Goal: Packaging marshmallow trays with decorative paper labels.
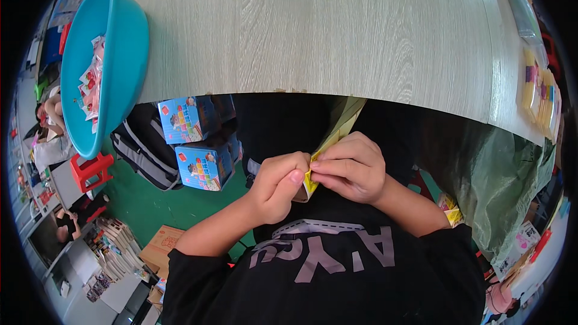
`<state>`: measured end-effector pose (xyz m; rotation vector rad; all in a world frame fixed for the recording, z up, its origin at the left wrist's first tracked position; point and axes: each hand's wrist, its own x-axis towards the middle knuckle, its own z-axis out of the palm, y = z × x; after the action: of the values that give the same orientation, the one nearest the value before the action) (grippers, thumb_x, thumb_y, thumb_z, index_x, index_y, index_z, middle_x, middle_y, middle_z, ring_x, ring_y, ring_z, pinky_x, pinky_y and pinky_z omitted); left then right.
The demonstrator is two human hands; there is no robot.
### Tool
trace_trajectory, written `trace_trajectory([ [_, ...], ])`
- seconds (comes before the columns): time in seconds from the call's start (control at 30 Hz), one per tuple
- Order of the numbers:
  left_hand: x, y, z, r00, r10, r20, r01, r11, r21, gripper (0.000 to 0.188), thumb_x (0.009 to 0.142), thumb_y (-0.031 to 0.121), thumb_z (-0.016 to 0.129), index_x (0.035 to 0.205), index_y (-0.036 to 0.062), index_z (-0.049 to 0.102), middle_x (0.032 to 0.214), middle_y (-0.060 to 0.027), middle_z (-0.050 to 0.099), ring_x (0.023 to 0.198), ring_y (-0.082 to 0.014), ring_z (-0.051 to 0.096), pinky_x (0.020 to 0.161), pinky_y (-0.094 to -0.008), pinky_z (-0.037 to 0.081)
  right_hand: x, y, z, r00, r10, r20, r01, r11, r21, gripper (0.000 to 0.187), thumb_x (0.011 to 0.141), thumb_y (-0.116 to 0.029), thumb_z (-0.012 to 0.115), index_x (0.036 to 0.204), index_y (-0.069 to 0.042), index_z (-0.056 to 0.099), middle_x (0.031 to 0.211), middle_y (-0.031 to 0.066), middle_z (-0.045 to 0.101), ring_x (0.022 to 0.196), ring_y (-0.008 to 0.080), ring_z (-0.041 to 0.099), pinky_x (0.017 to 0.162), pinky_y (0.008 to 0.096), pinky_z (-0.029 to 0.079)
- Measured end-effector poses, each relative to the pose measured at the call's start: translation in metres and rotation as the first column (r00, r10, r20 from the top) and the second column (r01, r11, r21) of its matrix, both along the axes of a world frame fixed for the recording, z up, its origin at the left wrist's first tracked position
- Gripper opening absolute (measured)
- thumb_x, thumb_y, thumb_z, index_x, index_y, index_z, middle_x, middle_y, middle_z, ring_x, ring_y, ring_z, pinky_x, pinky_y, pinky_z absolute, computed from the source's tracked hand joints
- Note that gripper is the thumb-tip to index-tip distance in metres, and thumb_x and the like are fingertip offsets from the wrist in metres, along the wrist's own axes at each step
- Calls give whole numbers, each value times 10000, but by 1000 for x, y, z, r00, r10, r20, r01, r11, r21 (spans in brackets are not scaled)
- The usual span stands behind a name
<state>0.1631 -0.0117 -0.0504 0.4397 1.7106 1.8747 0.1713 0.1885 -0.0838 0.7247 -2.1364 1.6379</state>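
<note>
Both hands meet in front of my body, just below the near edge of the table (313, 42). Between them is a yellow printed cardboard piece (312, 182) with a brown inner side, looking like a small folding carton. My left hand (280, 185) is closed around its left side, the thumb pressed against the fingers. My right hand (352, 167) pinches its right edge between thumb and fingertips. A long pale yellow layered strip (346, 121) runs up from the hands toward the table edge; whether it joins the carton is hidden by my fingers.
A turquoise basin (129, 54) with small pink-and-white packets (91, 87) stands at the table's left. Blue printed boxes (198, 168) and a black-grey backpack (144, 150) lie below. A red stool (91, 171) stands farther left. Clear plastic sheeting (503, 186) hangs at the right.
</note>
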Motion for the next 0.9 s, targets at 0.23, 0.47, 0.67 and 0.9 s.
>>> trace_trajectory([
  [0.23,-2,-3,1,1000,-10,-8,10,1000,-15,297,1023,205,414,806,7,458,720,-93,485,608,-201,457,583,-309,378,-3,1,0,998,7,63,-7,1000,2,237,701,-129,861,899,-98,735,945,43,677,758,192,617,658,303,447],
  [0.47,-5,-4,-1,1000,-4,-8,4,1000,28,317,1012,221,415,775,12,440,714,-107,475,616,-234,456,588,-329,383,-11,1,6,994,-23,108,18,999,50,292,774,-233,826,1011,-113,703,935,31,668,807,222,607,753,357,439],
  [0.67,-7,-3,-5,1000,5,18,-7,997,82,335,1009,270,423,786,21,421,732,-98,473,627,-201,444,604,-321,392,-21,7,1,998,30,48,-35,993,109,254,795,-235,801,989,-108,699,923,31,660,817,231,594,800,374,429],
  [0.9,-14,5,8,991,0,-135,-44,945,-324,402,966,154,552,1310,-54,529,1060,-213,671,932,-317,690,783,-372,520,-24,3,-3,997,-8,81,2,997,74,251,734,-110,834,948,-101,703,902,18,646,777,216,579,740,344,423],
])
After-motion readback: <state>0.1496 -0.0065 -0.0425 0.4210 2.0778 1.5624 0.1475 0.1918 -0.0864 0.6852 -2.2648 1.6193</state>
